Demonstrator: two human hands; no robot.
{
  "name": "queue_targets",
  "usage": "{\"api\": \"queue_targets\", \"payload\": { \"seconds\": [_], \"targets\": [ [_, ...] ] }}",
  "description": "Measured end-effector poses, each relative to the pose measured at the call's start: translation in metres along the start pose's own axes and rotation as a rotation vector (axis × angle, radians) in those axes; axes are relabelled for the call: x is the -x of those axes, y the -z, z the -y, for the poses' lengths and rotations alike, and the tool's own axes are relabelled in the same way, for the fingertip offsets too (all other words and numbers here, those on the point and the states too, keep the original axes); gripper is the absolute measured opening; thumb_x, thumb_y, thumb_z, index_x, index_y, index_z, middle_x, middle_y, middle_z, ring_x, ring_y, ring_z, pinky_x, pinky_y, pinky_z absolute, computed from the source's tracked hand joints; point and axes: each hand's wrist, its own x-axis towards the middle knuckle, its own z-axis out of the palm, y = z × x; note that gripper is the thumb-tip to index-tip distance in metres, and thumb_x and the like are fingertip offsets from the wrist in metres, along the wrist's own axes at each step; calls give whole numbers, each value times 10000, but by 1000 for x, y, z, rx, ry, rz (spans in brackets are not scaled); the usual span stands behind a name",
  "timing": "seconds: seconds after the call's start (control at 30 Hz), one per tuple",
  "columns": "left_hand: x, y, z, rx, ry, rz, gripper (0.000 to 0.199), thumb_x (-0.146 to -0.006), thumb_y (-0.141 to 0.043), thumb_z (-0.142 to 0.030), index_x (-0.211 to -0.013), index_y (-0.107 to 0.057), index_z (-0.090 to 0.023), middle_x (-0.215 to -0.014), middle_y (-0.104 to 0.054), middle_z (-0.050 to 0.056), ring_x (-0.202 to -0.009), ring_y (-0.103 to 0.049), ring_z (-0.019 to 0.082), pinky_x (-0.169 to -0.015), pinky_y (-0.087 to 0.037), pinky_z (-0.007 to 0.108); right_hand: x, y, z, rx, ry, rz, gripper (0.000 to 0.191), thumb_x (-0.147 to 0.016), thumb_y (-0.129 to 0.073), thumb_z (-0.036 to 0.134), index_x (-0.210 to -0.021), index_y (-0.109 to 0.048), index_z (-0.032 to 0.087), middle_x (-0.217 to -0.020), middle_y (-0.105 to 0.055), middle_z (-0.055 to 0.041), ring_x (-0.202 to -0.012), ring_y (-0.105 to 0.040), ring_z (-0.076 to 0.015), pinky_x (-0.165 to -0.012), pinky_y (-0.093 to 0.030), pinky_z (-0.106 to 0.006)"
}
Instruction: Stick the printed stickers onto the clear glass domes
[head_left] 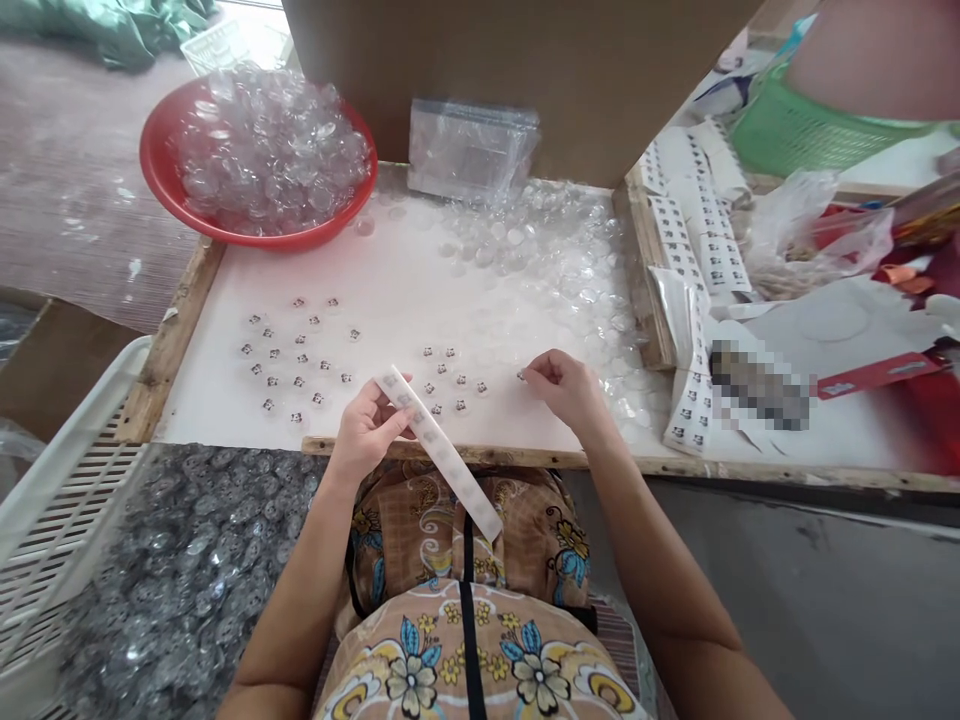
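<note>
My left hand (369, 428) pinches a long white strip of stickers (450, 462), which slants down toward my lap. To the right, my right hand (562, 390) is closed in a pinch on a small panda sticker (522, 376), low over the white tabletop (375, 270). Between the hands lie several clear discs with panda stickers (461, 381). A larger scattered group of stickered discs (301, 358) spreads to the left. Plain clear discs (517, 238) are heaped toward the back and right of the board.
A red basin (259, 240) piled with clear discs stands at the back left. More sticker strips (686, 370) lie over the wooden divider (651, 310). A white crate (75, 510) of dark-marked discs sits below left. A cardboard box (480, 60) rises behind.
</note>
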Motion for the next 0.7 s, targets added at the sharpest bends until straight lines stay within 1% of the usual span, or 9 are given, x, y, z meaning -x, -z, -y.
{"api": "queue_targets", "payload": {
  "seconds": [0.13,0.27,0.37,0.47,0.53,0.6,0.7],
  "targets": [
    [0,0,-1,-10,2,-10,440,-776,-718,-319,-1159,-564,-168,-825,-646,10,-718,-681,162,-623,-609,287,-3,-4,0,46,3,-29,160,-737,-601,359,-702,-587,204,-624,-578,-2,-564,-475,-131,-577,-370,-274],
    [0,-1,0,-16,8,-27,446,-769,-723,-324,-1162,-573,-175,-831,-639,6,-723,-675,161,-622,-607,290,-7,-8,-3,99,7,-25,120,-744,-590,325,-709,-587,211,-654,-599,-8,-593,-508,-143,-589,-376,-273],
    [0,-1,1,1,3,-31,441,-769,-723,-312,-1164,-581,-179,-826,-642,5,-722,-674,160,-618,-601,283,-5,-14,-3,182,69,-38,84,-766,-568,290,-742,-598,215,-716,-617,-21,-619,-528,-151,-616,-383,-279],
    [0,-1,2,21,7,-25,440,-764,-730,-301,-1163,-594,-178,-812,-649,7,-717,-672,162,-622,-596,287,0,-23,3,278,162,-47,103,-796,-537,269,-784,-620,209,-860,-627,-58,-627,-537,-147,-632,-382,-288],
    [0,2,3,68,20,-17,424,-753,-741,-309,-1136,-618,-176,-786,-647,9,-696,-666,159,-616,-592,284,3,-30,9,283,192,-29,113,-811,-527,260,-811,-626,206,-910,-630,-69,-635,-551,-147,-642,-387,-289],
    [-1,8,4,167,32,-20,403,-737,-755,-341,-1090,-645,-180,-759,-634,10,-645,-644,141,-576,-573,259,6,-37,14,245,188,-2,131,-819,-529,252,-895,-629,213,-888,-648,-58,-655,-572,-160,-656,-394,-291],
    [-3,23,9,340,6,-111,383,-741,-735,-434,-1050,-657,-221,-756,-592,7,-570,-570,92,-479,-497,195,9,-43,17,215,176,24,234,-837,-516,247,-1054,-602,224,-848,-674,-46,-683,-592,-184,-658,-396,-300]
  ]
}}
